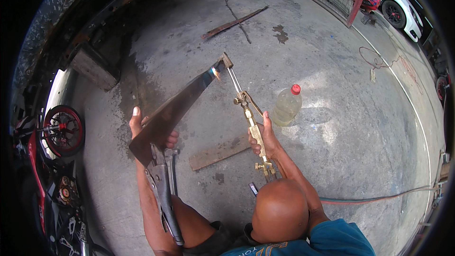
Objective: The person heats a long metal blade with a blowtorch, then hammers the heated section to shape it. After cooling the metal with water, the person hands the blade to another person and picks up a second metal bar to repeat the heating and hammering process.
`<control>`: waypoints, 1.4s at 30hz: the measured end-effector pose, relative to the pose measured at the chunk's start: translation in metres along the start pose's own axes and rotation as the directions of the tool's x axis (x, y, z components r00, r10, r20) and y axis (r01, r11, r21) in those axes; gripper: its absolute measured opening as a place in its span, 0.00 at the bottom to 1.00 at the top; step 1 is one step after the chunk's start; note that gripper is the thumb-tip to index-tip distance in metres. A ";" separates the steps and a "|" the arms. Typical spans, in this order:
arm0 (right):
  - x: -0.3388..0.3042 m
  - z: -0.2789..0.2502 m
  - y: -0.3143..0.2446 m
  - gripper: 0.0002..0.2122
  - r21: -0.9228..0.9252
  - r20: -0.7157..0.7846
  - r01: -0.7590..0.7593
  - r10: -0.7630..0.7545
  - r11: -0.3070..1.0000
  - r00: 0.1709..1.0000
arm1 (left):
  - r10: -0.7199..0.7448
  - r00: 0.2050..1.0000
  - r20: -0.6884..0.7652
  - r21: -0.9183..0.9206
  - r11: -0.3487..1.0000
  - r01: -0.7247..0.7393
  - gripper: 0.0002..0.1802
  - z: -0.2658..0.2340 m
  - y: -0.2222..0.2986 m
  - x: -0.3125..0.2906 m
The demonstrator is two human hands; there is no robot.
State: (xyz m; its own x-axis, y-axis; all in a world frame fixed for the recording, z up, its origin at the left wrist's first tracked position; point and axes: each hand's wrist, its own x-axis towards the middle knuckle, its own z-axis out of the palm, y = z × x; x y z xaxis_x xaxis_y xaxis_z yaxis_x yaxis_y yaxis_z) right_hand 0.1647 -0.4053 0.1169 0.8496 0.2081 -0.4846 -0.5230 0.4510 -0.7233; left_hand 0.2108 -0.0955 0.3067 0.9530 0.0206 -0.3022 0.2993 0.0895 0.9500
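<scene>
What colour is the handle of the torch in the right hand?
The handle is brassy gold, seen best in the head view.

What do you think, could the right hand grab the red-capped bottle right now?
Probably not straight away: the right hand holds the brass torch, though nothing visible seems to block its way to the bottle.

And here a blue-green T-shirt (pixel 303 249) is seen, worn well below both hands. A short, plain sleeve (pixel 341 237) is shown there, on the right hand's side (pixel 269 140), its hem stopping high on the arm. Now a print (pixel 277 246) is picked out on the shirt, below and between the hands: pale lettering, orange-yellow shapes, partly cut off. Dark shorts (pixel 220 237) are worn, and a rounded knee (pixel 282 208) is left bare below the right hand. The left hand (pixel 135 125) and its forearm are bare too.
</scene>
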 end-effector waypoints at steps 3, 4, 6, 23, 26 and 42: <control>0.001 0.002 -0.001 0.44 -0.016 0.005 0.017 -0.017 1.000 1.000 | 0.006 1.000 -0.001 0.006 1.000 -0.006 0.56 -0.001 0.000 0.000; 0.001 0.002 -0.001 0.44 -0.021 0.003 0.019 -0.019 1.000 1.000 | 0.004 1.000 -0.001 0.004 1.000 -0.004 0.56 -0.002 0.000 0.000; 0.001 -0.002 0.000 0.44 -0.003 0.007 -0.008 0.008 1.000 1.000 | -0.008 1.000 -0.001 -0.006 1.000 0.008 0.56 0.001 0.001 -0.001; -0.013 -0.010 0.002 0.44 -0.005 0.023 -0.047 0.047 0.999 0.999 | -0.033 0.999 0.035 -0.021 0.999 0.034 0.58 -0.012 0.003 0.010; -0.012 -0.011 0.003 0.45 -0.014 0.030 -0.056 0.056 0.998 0.998 | -0.047 0.999 0.020 -0.015 0.999 0.047 0.58 -0.012 0.003 0.011; 0.008 -0.011 0.004 0.44 -0.032 -0.045 -0.052 0.050 0.998 0.998 | -0.025 1.000 -0.009 -0.035 0.999 0.025 0.59 -0.010 -0.003 0.008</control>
State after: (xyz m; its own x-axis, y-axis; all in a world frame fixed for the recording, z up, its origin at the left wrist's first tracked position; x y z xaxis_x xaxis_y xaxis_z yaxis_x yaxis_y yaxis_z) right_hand 0.1685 -0.4119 0.1049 0.8183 0.1916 -0.5419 -0.5683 0.4113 -0.7127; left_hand 0.2170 -0.0858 0.3012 0.9447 0.0275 -0.3269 0.3212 0.1246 0.9388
